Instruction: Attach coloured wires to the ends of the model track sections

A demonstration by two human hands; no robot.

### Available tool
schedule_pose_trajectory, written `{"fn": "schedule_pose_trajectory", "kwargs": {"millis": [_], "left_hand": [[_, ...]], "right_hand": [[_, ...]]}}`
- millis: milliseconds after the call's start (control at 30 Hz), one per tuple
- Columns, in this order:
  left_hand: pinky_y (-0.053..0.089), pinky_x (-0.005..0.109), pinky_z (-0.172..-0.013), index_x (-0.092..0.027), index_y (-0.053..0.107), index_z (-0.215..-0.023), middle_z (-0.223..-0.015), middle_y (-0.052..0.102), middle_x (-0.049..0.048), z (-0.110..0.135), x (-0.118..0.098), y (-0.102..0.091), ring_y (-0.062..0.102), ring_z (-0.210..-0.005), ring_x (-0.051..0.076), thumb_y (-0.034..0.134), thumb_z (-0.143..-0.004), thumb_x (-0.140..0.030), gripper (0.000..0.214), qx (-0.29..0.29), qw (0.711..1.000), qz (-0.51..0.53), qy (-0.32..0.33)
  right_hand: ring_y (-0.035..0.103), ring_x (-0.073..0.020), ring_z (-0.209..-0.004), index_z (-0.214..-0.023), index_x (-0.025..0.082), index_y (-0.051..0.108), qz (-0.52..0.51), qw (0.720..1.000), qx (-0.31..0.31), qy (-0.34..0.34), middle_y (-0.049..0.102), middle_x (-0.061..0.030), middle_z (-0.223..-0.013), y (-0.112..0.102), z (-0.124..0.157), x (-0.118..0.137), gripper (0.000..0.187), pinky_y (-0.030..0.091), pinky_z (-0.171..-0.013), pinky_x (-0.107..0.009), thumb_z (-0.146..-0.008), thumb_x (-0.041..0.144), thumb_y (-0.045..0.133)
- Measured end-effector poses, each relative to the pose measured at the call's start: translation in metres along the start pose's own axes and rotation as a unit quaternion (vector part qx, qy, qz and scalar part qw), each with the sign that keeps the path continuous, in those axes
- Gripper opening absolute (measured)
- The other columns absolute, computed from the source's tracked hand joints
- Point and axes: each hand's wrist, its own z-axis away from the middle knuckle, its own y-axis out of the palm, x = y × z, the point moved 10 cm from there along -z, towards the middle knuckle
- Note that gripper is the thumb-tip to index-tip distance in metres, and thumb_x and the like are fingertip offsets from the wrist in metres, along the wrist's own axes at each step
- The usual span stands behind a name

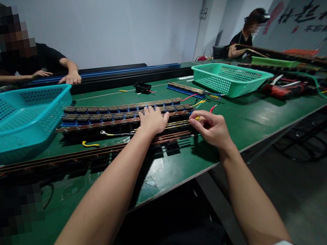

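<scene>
Hands at the copper rails [124, 114], tabletop's near edge.
Left hand [151, 120] flat, gripping nothing; right hand [211, 127] pinching yellow wire [197, 118]; loose wires unfitted.

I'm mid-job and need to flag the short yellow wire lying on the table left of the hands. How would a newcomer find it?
Start at the big turquoise plastic basket on the green table, then drop to the bare strip below its near right corner. There, in front of the stacked copper-and-blue rail strips, lies the short curved yellow wire. Unlike the grey wire beside it, it is yellow and lies loose, left of the left hand.
</scene>
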Motion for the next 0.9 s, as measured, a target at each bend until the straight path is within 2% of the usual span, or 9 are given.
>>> {"fn": "schedule_pose_trajectory", "kwargs": {"millis": [200,400,533,600,700,800,900], "left_hand": [[0.031,0.056,-0.115,-0.010,0.049,-0.145,-0.154,0.043,0.0245,0.001,0.000,-0.001,0.038,-0.145,0.039,0.025,-0.102,-0.054,0.067,0.008,1.000,0.003,-0.003],[0.031,0.056,-0.115,-0.012,0.049,-0.146,-0.154,0.045,0.0228,0.001,0.000,-0.001,0.037,-0.145,0.038,0.026,-0.102,-0.055,0.065,0.010,1.000,0.000,-0.006],[0.031,0.055,-0.116,-0.012,0.048,-0.146,-0.156,0.043,0.0226,0.001,0.000,0.000,0.036,-0.146,0.037,0.025,-0.102,-0.055,0.066,0.014,1.000,-0.002,-0.006],[0.031,0.056,-0.115,-0.011,0.048,-0.146,-0.155,0.044,0.0232,0.001,0.000,0.000,0.037,-0.146,0.038,0.025,-0.102,-0.055,0.066,0.013,1.000,-0.003,-0.006],[0.034,0.056,-0.114,-0.009,0.051,-0.143,-0.152,0.047,0.0242,0.002,0.000,-0.001,0.039,-0.143,0.039,0.026,-0.102,-0.055,0.066,0.005,1.000,-0.006,-0.002],[0.034,0.056,-0.114,-0.009,0.051,-0.143,-0.152,0.047,0.0238,0.001,0.000,0.000,0.039,-0.144,0.039,0.026,-0.102,-0.055,0.067,0.005,1.000,-0.007,-0.001],[0.033,0.055,-0.115,-0.009,0.050,-0.145,-0.154,0.045,0.0235,0.000,0.000,0.001,0.037,-0.145,0.039,0.025,-0.102,-0.055,0.067,0.010,1.000,-0.005,-0.005]], "right_hand": [[0.033,-0.0074,-0.046,-0.082,0.021,0.076,0.024,0.998,0.047,-0.015,0.040,0.0063,-0.051,0.008,0.002,-0.001,0.017,0.029,-0.047,-0.026,-0.082,0.037,0.071],[0.033,-0.0069,-0.045,-0.085,0.020,0.079,0.029,0.998,0.044,-0.018,0.041,0.0067,-0.049,0.007,0.004,-0.001,0.017,0.028,-0.046,-0.025,-0.080,0.035,0.073],[0.032,-0.0061,-0.046,-0.083,0.020,0.075,0.027,0.999,0.032,-0.019,0.038,0.0077,-0.051,0.006,0.004,0.001,0.013,0.028,-0.048,-0.025,-0.084,0.033,0.071],[0.030,-0.0055,-0.046,-0.085,0.021,0.071,0.003,1.000,0.005,-0.006,0.037,0.0084,-0.052,0.001,0.004,0.001,0.013,0.027,-0.048,-0.024,-0.086,0.034,0.069],[0.032,-0.0047,-0.045,-0.087,0.021,0.063,-0.074,0.994,-0.078,0.038,0.041,0.0087,-0.055,-0.013,0.002,-0.007,0.019,0.024,-0.043,-0.021,-0.088,0.040,0.066],[0.031,-0.0047,-0.039,-0.085,0.023,0.054,-0.171,0.968,-0.164,0.087,0.040,0.0110,-0.051,-0.029,0.002,-0.020,0.026,0.024,-0.037,-0.019,-0.086,0.046,0.065],[0.024,-0.0046,-0.032,-0.084,0.025,0.050,-0.236,0.938,-0.225,0.115,0.036,0.0143,-0.043,-0.038,0.003,-0.030,0.028,0.021,-0.033,-0.018,-0.083,0.047,0.067]]}}
